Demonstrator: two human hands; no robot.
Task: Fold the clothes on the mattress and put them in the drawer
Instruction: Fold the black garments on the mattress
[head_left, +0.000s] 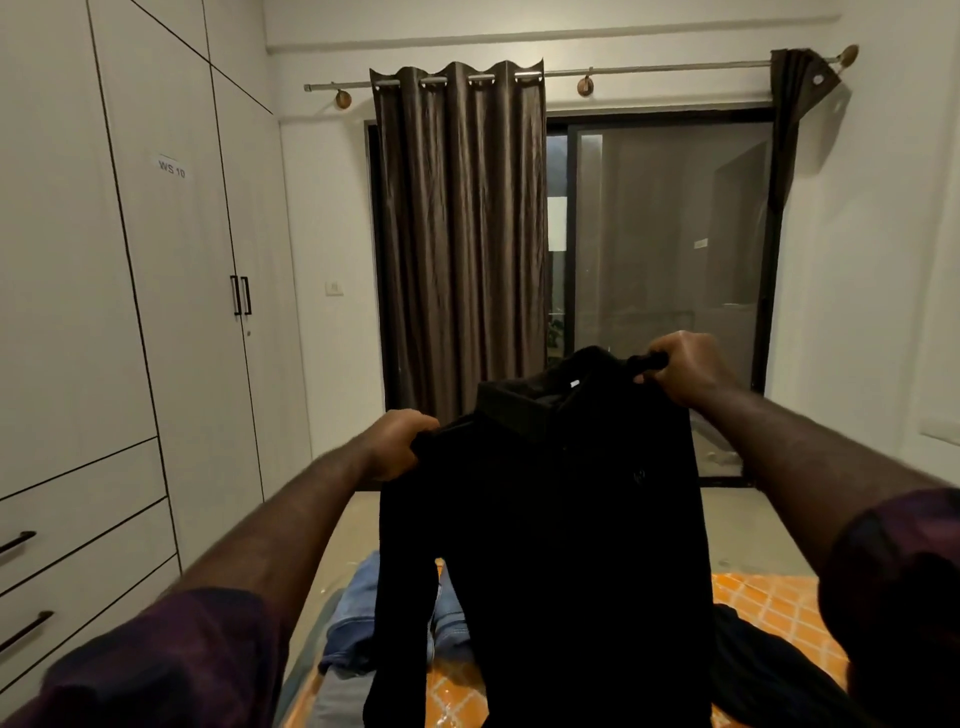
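Head view: my left hand (397, 441) grips one shoulder of the black shirt (545, 545), fingers curled round the fabric; my right hand (685, 371) grips the other shoulder, held higher, fingers likewise closed on the cloth. The shirt hangs upright in the air between both hands (collar uppermost, one sleeve dangling at the left) above the orange mattress (763, 603). Blue jeans (358, 618) lie on the mattress behind the shirt, a dark garment (753, 660) to their right. The drawers (78, 530) of the white wardrobe stand at left, closed.
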